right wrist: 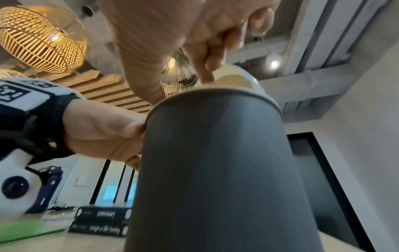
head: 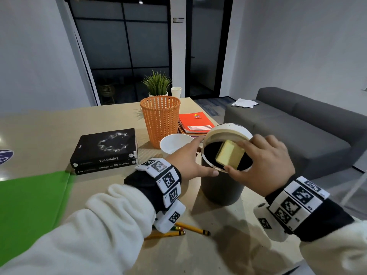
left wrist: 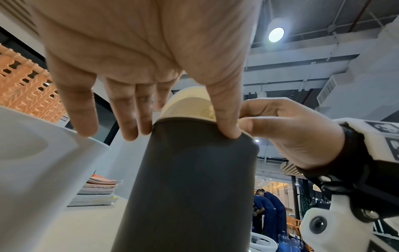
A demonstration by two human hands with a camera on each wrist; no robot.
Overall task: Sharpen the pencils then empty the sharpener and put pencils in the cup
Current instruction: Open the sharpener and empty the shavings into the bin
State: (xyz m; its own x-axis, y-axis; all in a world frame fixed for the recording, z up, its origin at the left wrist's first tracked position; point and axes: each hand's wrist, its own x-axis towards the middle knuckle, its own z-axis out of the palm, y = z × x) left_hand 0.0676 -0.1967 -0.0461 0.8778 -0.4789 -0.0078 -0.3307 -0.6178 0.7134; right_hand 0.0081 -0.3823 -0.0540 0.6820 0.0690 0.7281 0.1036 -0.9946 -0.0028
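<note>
A grey bin point(head: 220, 187) stands near the table's front right, its white swing lid point(head: 224, 130) tipped back and the dark opening showing. My right hand point(head: 236, 156) pinches a small yellow sharpener box point(head: 228, 153), tilted over that opening. My left hand point(head: 204, 155) spans the bin's rim, thumb on the near edge and straight fingers reaching the lid. In the left wrist view the thumb presses on the bin point(left wrist: 194, 179) at its rim. Several yellow pencils point(head: 190, 229) lie on the table under my left wrist. A white cup point(head: 174, 143) stands just left of the bin.
An orange mesh basket point(head: 160, 120) stands behind the cup, with orange notebooks point(head: 195, 122) to its right. Two black books point(head: 105, 149) are stacked at the left and a green folder point(head: 29, 201) lies at the near left. A grey sofa point(head: 297, 132) is beyond the table's right edge.
</note>
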